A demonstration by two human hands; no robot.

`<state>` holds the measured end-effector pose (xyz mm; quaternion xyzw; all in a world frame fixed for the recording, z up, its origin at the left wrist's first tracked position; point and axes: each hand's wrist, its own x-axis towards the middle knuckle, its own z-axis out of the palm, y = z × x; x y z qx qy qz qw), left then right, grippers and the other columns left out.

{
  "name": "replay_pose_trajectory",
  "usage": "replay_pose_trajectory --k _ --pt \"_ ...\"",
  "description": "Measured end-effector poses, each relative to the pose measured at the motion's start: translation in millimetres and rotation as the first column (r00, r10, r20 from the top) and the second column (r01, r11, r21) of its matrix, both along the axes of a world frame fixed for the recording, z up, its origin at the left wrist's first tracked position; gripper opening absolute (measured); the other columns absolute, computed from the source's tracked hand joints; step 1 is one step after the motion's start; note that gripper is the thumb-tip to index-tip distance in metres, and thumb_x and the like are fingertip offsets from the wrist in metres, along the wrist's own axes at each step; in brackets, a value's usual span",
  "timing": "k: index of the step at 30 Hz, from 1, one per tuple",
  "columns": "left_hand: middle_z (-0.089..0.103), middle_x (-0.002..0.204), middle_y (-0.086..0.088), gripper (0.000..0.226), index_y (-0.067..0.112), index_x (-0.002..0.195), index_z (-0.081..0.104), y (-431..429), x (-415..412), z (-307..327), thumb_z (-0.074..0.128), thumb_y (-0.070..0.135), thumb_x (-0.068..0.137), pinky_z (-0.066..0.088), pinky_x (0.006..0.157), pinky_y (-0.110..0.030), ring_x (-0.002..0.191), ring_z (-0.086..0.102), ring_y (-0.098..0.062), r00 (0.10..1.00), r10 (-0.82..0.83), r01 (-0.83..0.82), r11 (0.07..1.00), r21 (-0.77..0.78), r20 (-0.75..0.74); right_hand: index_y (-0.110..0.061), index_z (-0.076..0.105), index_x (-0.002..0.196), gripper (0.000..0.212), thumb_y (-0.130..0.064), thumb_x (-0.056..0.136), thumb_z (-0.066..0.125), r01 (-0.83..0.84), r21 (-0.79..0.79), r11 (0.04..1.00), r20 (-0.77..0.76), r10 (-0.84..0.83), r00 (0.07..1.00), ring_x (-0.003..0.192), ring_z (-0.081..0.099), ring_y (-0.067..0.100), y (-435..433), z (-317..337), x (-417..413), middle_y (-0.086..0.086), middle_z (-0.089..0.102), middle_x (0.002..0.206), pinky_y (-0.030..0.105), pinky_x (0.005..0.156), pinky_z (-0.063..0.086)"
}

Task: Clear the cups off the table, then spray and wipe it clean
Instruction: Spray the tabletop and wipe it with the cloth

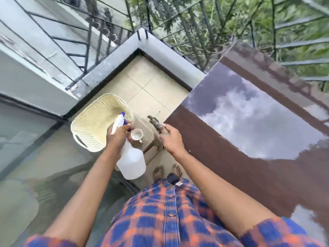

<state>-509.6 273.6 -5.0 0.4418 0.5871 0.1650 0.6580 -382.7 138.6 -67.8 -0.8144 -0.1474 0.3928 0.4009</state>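
My left hand (118, 135) grips the neck of a white spray bottle (130, 161) with a blue nozzle, held above the floor to the left of the table. A pale cup (136, 134) stands on a low brown stool (148, 138) just right of that hand. My right hand (171, 139) holds a dark grey cloth (156, 124) over the stool. The glossy brown table (249, 132) fills the right side and mirrors the cloudy sky; no cups show on it.
A cream woven basket (97, 122) sits on the stool's left side. Beige floor tiles (147, 86) lie in the balcony corner, bounded by a grey parapet (142, 40) with black railings. A glass door (26, 139) is on my left. My bare feet (167, 171) stand by the stool.
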Motion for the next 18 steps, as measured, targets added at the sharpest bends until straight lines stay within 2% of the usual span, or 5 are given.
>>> replay_pose_trajectory --k 2,4,7,12,18 --pt "0.065 0.069 0.002 0.015 0.018 0.088 0.065 8 -14 2 0.065 0.003 0.086 0.040 0.045 -0.022 0.048 0.049 -0.013 0.996 0.093 -0.093 0.994 0.059 -0.001 -0.026 0.066 0.074 0.014 -0.013 0.078 0.063 0.045 -0.001 0.999 -0.127 -0.045 0.991 0.065 0.056 0.015 12 6 0 -0.013 0.060 0.061 0.035 0.063 0.045" --pt "0.064 0.079 0.000 0.019 0.019 0.084 0.061 16 -25 1 0.065 0.001 0.090 0.041 0.046 -0.023 0.046 0.047 -0.012 0.988 0.152 -0.152 0.983 0.103 0.009 -0.026 0.055 0.063 0.024 -0.010 0.079 0.062 0.052 -0.003 0.999 -0.277 -0.051 0.960 0.049 0.051 0.016 20 9 1 -0.010 0.050 0.050 0.037 0.056 0.046" --pt "0.064 0.090 -0.005 0.018 0.020 0.086 0.059 37 -44 -6 0.068 0.004 0.091 0.043 0.045 -0.021 0.040 0.046 -0.009 0.942 0.335 -0.331 0.932 0.149 -0.001 -0.029 0.053 0.076 0.023 -0.009 0.082 0.063 -0.039 -0.017 0.999 -0.407 0.028 0.913 0.043 0.056 0.022 45 5 3 -0.002 0.055 0.052 0.029 0.045 0.044" --pt "0.061 0.093 0.000 0.022 0.022 0.093 0.057 79 -67 -21 0.071 0.006 0.091 0.047 0.055 -0.023 0.053 0.053 -0.008 0.874 0.482 -0.484 0.845 0.228 0.066 -0.026 0.064 0.091 0.019 -0.023 0.072 0.068 -0.208 -0.067 0.976 -0.407 0.164 0.899 0.058 0.064 0.027 107 -11 -5 0.006 0.065 0.067 0.046 0.058 0.055" --pt "0.061 0.114 0.002 0.043 0.019 0.115 0.052 138 -85 -76 0.080 0.019 0.082 0.049 0.075 -0.019 0.074 0.063 0.006 0.958 0.246 -0.165 0.895 0.415 -0.149 -0.014 0.060 0.087 0.007 -0.007 0.087 0.062 -0.397 -0.079 0.914 -0.368 0.344 0.864 0.054 0.051 0.022 218 -27 -13 0.006 0.055 0.066 0.034 0.053 0.042"
